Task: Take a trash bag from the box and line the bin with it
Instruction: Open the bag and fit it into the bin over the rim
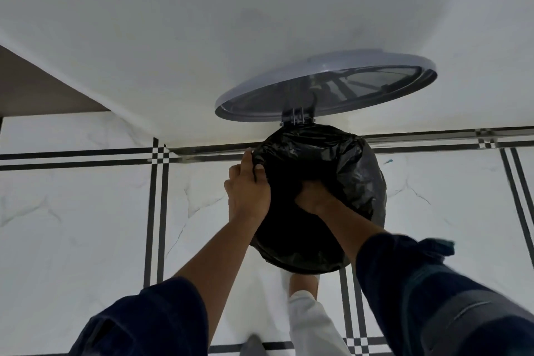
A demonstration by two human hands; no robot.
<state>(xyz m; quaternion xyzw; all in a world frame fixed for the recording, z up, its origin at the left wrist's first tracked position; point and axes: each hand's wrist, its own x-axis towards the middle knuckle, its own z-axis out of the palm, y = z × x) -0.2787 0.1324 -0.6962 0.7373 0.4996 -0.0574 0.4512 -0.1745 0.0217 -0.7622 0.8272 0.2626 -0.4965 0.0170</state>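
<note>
Two hands worked a black trash bag (341, 170) draped over the bin: left hand (248, 191) fingers pinching its rim, right hand (313, 196) inside, fingers hidden; lid (326, 84) raised.

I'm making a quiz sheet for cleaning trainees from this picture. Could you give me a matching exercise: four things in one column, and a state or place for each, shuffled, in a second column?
Column 1
1. bin lid
2. black trash bag
3. left hand
4. right hand

Column 2
A. pushed down inside the bag
B. swung open, standing against the wall
C. pinching the bag's edge at the bin's left rim
D. draped over the bin's rim

Pairs: 1-B, 2-D, 3-C, 4-A
</note>
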